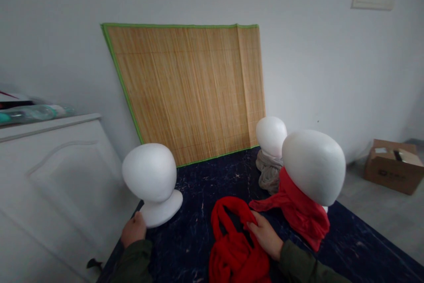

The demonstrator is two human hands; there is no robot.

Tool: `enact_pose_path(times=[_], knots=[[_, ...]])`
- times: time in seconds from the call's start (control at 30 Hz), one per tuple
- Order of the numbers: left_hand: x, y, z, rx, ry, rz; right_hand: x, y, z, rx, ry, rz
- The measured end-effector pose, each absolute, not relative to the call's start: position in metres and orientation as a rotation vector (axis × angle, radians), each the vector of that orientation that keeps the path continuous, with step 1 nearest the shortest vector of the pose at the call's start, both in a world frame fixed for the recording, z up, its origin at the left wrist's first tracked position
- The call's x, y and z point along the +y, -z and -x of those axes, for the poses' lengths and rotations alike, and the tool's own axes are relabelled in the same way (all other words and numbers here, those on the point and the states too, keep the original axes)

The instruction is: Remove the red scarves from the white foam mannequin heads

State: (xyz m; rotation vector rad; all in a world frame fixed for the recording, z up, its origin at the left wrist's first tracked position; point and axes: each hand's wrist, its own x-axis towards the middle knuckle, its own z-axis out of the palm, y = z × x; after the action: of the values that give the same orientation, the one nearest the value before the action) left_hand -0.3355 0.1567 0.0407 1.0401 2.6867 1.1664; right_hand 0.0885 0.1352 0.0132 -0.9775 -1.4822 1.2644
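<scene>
Red scarf (pixel 236 247) lies bunched on the dark surface (pixel 205 194) w/ our right hand (pixel 265 234), fingers pinching its loop. Left hand (pixel 133 228) steadies the bare foam head (pixel 150 179) at its base, fingers curled. We should lift the loop wide & keep that base pinned.

Soft, even daylight fills the room, brightest on the white wall (pixel 314 53). Shadows are faint. No glare. Straight lines bow towards the edges, and the cabinet (pixel 49 177) at left looks slightly blurred.
</scene>
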Motion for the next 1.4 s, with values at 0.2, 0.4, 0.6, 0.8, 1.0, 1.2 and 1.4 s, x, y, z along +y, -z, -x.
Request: enact_pose_path(times=[0.2, 0.4, 0.6, 0.8, 1.0, 1.2, 1.4], knots=[[0.152, -0.041, 0.322, 2.678, -1.151, -0.977, 0.137, -0.007, -0.089, -1.486, -1.265, 0.980], [0.148, -0.038, 0.306, 2.662, -1.261, -0.955, 0.139, -0.006, -0.090, -1.521, -1.220, 0.962], [0.140, -0.040, 0.292, 2.597, -1.353, -0.987, 0.136, -0.011, -0.089, -1.499, -1.226, 0.975], [0.121, -0.048, 0.271, 2.547, -1.491, -1.075, 0.136, -0.013, -0.092, -1.345, -1.397, 0.910], [0.105, -0.044, 0.178, 2.193, -1.439, -1.402, 0.131, -0.032, -0.101, -0.704, -2.167, 0.902], [0.110, -0.037, 0.103, 1.907, -0.851, -1.704, 0.109, -0.035, -0.097, -0.774, -2.468, 0.750], [0.146, -0.048, 0.117, 1.953, -0.709, -1.614, 0.080, -0.029, -0.096, -0.972, -2.348, 0.718]])
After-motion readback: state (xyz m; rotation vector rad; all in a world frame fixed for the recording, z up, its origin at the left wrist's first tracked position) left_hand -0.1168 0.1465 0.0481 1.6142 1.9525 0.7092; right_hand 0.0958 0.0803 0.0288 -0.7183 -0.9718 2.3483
